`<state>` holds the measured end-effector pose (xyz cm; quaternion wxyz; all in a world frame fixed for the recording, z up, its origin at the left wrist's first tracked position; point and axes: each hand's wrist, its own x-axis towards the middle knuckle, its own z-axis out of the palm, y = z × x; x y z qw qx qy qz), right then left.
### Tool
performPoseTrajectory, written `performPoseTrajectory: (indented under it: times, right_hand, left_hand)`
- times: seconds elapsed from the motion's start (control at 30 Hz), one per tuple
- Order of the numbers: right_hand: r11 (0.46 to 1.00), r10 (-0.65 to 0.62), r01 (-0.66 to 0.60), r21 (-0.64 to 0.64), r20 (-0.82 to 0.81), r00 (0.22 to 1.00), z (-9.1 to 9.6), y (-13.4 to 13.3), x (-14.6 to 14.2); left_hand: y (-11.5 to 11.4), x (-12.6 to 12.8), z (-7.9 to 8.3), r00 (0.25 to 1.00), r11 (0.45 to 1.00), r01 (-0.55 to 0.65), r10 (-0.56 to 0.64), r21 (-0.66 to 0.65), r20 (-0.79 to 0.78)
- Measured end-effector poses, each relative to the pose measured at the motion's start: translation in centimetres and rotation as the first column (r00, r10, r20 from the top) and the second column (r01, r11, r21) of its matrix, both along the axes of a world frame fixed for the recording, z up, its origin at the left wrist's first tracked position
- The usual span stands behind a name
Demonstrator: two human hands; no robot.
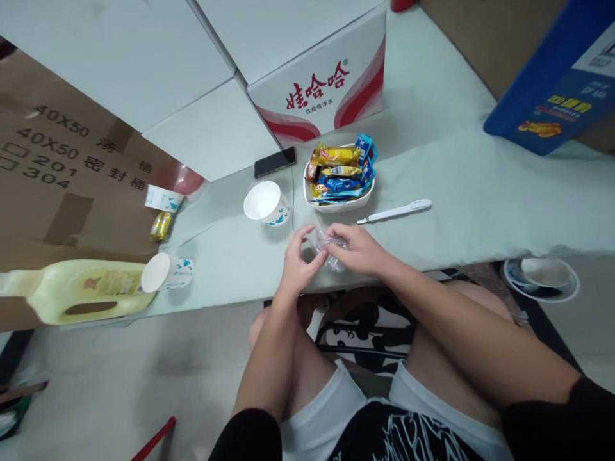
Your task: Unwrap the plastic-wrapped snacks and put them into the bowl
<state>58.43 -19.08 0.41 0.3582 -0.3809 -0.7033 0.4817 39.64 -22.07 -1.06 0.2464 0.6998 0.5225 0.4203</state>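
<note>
Over the table's front edge, a crumpled clear plastic wrapper (335, 256) is held between my two hands. My left hand (302, 261) pinches its left side with thumb and fingers. On the other side my right hand (358, 248) has its fingers closed on the same plastic. Whether anything lies inside the plastic, I cannot tell. Just beyond the hands stands a white bowl (339, 206) heaped with wrapped snacks (336, 169) in yellow and blue. A paper cup (269, 203) is to its left, and a white-handled craft knife (398, 210) lies to its right.
A black phone (275, 162) lies before a white and red carton (321, 83). At the left are another paper cup (168, 272), a yellow jug (96, 288) and a brown box (57, 211). A blue container (552, 96) stands at the right; a bin (541, 278) sits below the edge.
</note>
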Motion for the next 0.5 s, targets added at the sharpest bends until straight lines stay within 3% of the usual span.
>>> performPoseTrajectory:
  times: [0.1, 0.17, 0.23, 0.3, 0.37, 0.43, 0.5]
  right_hand:
    - [0.998, 0.046, -0.049, -0.034, -0.073, 0.996, -0.3, 0.0, -0.5]
    - [1.000, -0.016, 0.016, -0.006, 0.023, 1.000, -0.6, 0.1, -0.6]
    - [0.997, -0.080, 0.079, 0.007, 0.101, 0.992, -0.8, 0.2, -0.7]
    - [0.995, -0.091, 0.093, -0.022, 0.089, 0.992, -0.8, 0.3, -0.7]
    - [0.996, -0.071, 0.075, -0.057, 0.057, 0.996, -0.6, 0.4, -0.7]
    - [0.995, -0.039, 0.046, -0.085, 0.081, 0.996, -0.3, 0.4, -0.5]
    - [0.995, 0.017, -0.001, -0.105, 0.146, 0.989, 0.0, 0.3, -0.4]
  left_hand:
    - [0.8, 0.0, -0.7, 0.976, 0.960, 0.166, -0.127, -0.226, 0.178]
    - [1.2, -0.2, -0.9, 0.979, 0.944, 0.136, -0.081, -0.301, 0.188]
    - [1.2, -0.6, -0.8, 0.989, 0.950, 0.028, 0.018, -0.311, 0.146]
    - [1.0, -1.3, -0.5, 0.979, 0.958, -0.127, 0.163, -0.255, 0.122]
    - [0.9, -2.6, 0.5, 0.932, 0.932, -0.334, 0.349, -0.143, 0.098]
    - [1.5, -4.3, 2.2, 0.856, 0.856, -0.516, 0.516, 0.028, 0.020]
    - [2.9, -5.9, 4.6, 0.769, 0.774, -0.592, 0.626, 0.223, -0.130]
